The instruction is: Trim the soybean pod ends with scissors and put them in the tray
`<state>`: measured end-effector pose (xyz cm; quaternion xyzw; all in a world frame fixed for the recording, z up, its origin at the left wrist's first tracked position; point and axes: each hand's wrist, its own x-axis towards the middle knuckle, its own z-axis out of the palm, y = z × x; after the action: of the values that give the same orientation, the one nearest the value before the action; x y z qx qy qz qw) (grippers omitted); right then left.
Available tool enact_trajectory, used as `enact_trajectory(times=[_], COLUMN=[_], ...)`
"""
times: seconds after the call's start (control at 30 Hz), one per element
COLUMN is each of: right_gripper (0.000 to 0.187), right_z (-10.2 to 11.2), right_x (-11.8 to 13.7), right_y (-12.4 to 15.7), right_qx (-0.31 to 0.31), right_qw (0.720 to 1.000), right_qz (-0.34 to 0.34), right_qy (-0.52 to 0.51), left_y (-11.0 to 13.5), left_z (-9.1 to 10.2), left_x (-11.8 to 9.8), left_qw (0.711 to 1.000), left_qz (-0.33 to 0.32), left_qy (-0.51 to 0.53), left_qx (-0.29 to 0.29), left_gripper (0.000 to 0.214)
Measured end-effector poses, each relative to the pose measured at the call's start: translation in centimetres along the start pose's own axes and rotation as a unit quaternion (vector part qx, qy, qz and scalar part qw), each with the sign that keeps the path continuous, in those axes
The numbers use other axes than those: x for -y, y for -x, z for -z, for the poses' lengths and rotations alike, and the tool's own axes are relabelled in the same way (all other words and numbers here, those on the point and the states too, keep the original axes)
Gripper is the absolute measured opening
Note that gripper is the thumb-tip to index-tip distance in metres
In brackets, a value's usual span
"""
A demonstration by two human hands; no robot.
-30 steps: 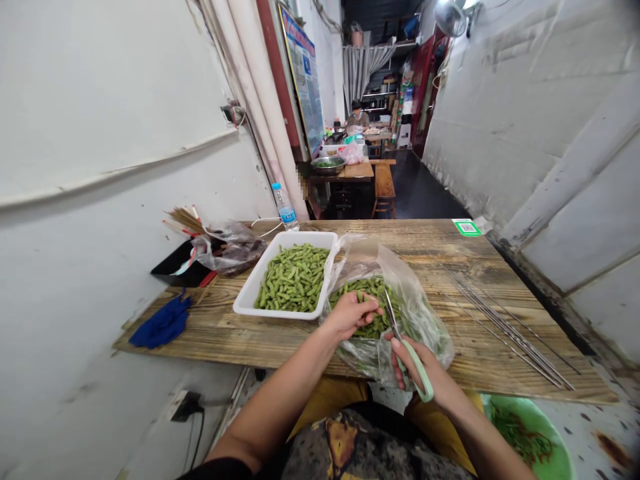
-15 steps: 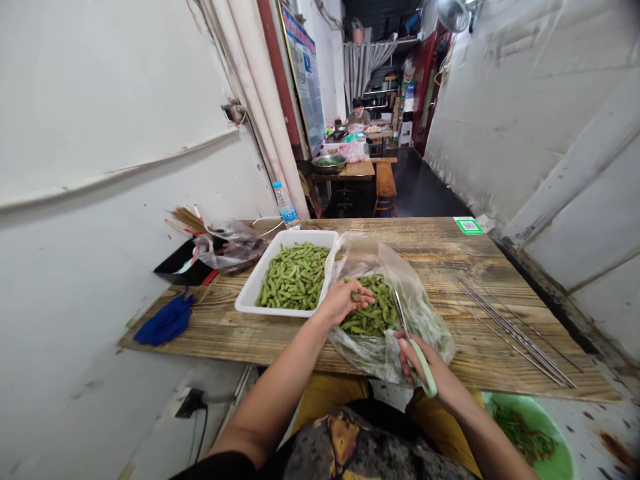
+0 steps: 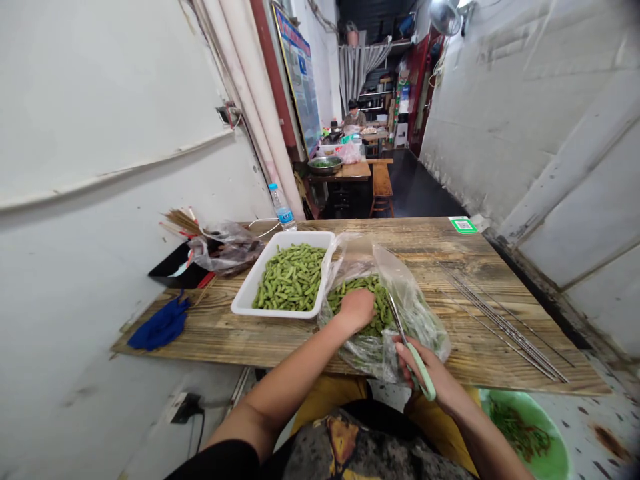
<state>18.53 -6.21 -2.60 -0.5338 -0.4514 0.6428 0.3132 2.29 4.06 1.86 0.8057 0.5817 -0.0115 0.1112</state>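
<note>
Pods (image 3: 382, 309) lie in an open bag (image 3: 426, 325) on the counter (image 3: 425, 235), under the left hand (image 3: 358, 309), the nearer one, its hold hidden, cannot tell; well to its right, the right hand (image 3: 436, 371) grasps scissors (image 3: 413, 351) slanting far left toward them

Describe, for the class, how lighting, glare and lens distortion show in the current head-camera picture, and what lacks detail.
Head view: soft light leaves the plump green pods clearly visible; pale glare streaks the clear crinkled plastic bag. Head view: the brown wooden tabletop looks stretched, wide-angle style. Head view: the distant seated person is too small for fine detail.
</note>
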Motion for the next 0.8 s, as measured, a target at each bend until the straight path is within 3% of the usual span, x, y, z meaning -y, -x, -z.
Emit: enact_trajectory(times=[0.17,0.3,0.5,0.7,0.8], right_gripper=[0.055,0.052,0.047,0.046,0.047], right_z=[0.0,0.2,0.2,-0.2,-0.2], right_x=[-0.1,-0.2,-0.6,-0.3,0.1], right_y=[0.0,0.3,0.1,-0.2,-0.2], right_qx=[-0.003,-0.002,0.013,0.026,0.027], right_qw=[1.0,1.0,0.999,0.999,0.999], right_qz=[0.002,0.006,0.02,0.019,0.013], right_qy=[0.006,0.005,0.023,0.03,0.039], left_y=[-0.6,-1.4,-1.7,-0.5,-0.1], left_z=[-0.1,-0.4,-1.1,-1.1,-0.6], left_x=[-0.4,1.1,3.2,3.1,3.1], left_qw=[1.0,0.982,0.887,0.755,0.72], left_qz=[-0.029,-0.036,-0.025,0.049,0.049], left_qy=[0.0,0.18,0.451,0.654,0.692], left_qx=[0.008,-0.053,-0.096,0.001,0.023], left_gripper=[0.02,0.016,0.019,0.03,0.039])
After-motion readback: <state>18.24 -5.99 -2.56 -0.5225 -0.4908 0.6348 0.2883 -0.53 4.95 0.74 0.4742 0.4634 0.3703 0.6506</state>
